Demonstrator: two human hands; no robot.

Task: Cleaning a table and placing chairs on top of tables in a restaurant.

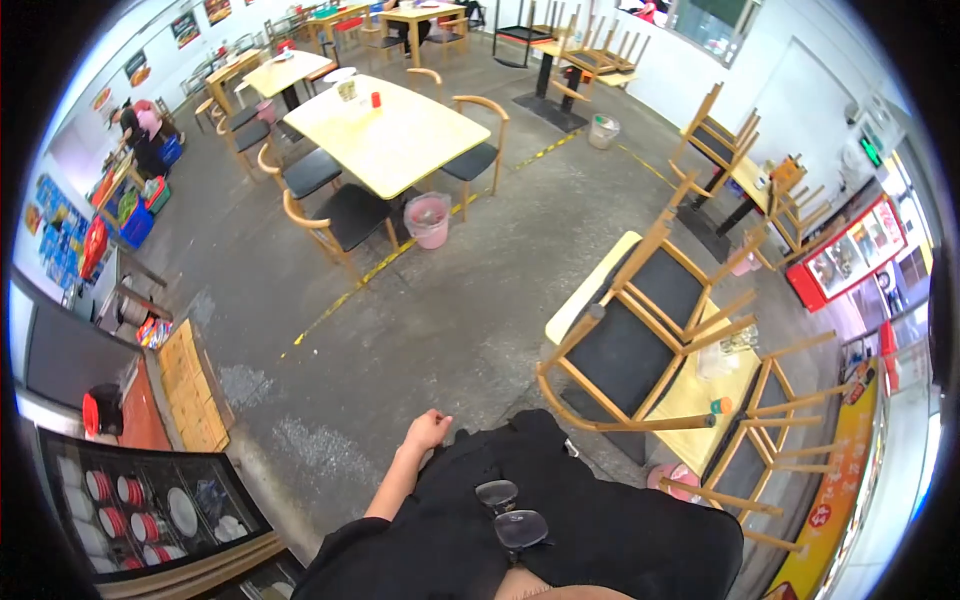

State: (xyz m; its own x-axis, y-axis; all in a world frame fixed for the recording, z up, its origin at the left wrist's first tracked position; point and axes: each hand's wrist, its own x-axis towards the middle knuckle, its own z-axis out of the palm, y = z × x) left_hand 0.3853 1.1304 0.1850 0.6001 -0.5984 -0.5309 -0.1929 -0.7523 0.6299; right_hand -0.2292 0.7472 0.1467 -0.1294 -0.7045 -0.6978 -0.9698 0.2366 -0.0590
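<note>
My left hand (429, 430) hangs in front of my black shirt (450, 532), above the grey floor (360, 360). Its fingers look loosely curled, but the palm side is hidden, and I see no object in it. My right hand is out of view. A pair of glasses (517, 529) hangs at the shirt's neck. Close on my right, an upturned wooden chair (619, 360) with a black seat rests on a yellow-topped table (694, 424). A second upturned chair (761, 427) lies at that table's near end, beside a small jar with an orange lid (721, 406).
Ahead stands a long table (390, 135) with chairs around it and a lined pink bin (429, 221) at its corner. A glass-fronted cabinet (150, 510) of dishes is at left. Farther left, a person (139, 139) stands near blue crates (136, 223). A red display fridge (847, 255) is at right.
</note>
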